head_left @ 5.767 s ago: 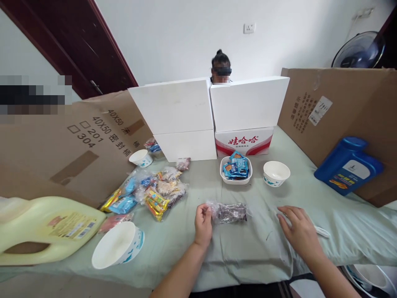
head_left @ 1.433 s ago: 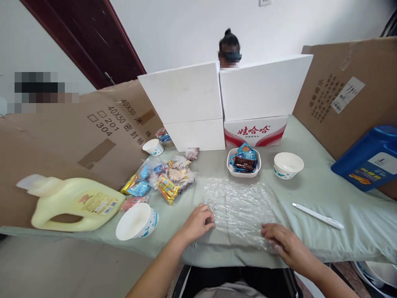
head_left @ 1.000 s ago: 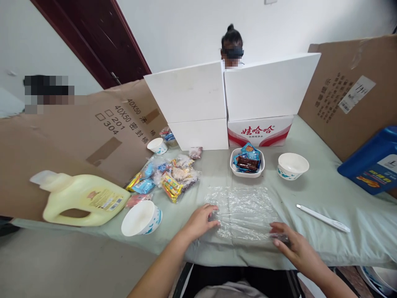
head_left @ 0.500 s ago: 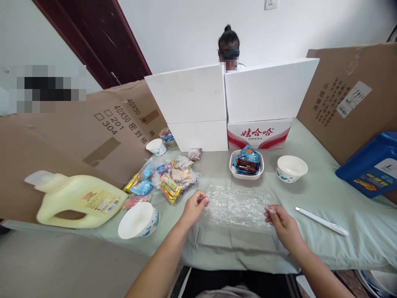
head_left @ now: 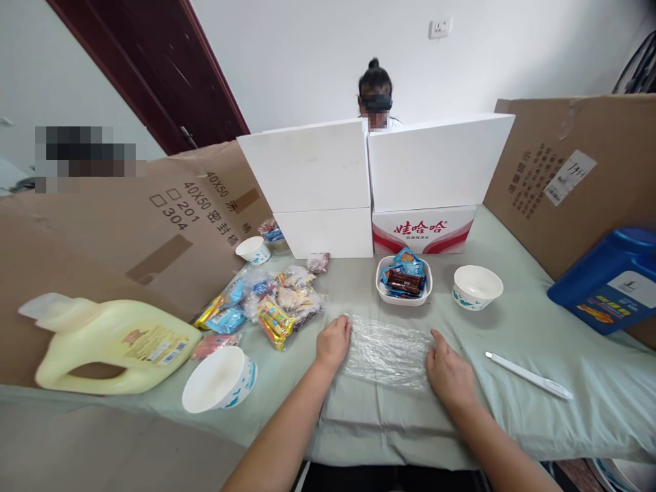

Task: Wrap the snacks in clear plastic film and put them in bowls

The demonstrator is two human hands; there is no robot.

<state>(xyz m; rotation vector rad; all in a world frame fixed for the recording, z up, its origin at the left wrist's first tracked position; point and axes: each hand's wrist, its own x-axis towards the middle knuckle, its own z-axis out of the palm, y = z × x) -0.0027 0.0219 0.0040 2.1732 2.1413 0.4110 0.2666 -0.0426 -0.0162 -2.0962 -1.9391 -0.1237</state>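
A crumpled clear plastic sheet point(head_left: 387, 350) lies folded into a narrow strip on the pale green table cloth point(head_left: 512, 321) in front of me. My left hand point(head_left: 333, 342) has curled fingers on the strip's left end. My right hand point(head_left: 448, 372) lies on its right end, thumb up against the plastic. Just beyond the plastic stands a white dish point(head_left: 382, 290) with blue and brown snack packets in it.
A white paper bowl point(head_left: 477, 285) and a white pen point(head_left: 527, 374) lie to the right, a blue jug point(head_left: 605, 290) beyond. Left: a snack pile point(head_left: 271, 304), another bowl point(head_left: 218, 379), a yellow jug point(head_left: 113, 342). White foam boxes point(head_left: 312, 178) stand behind, a person point(head_left: 375, 96) beyond them.
The plastic sheet lay spread flat a second ago. Both hands lifted its near edge and folded it away from me into a narrow strip, then came down on its ends.
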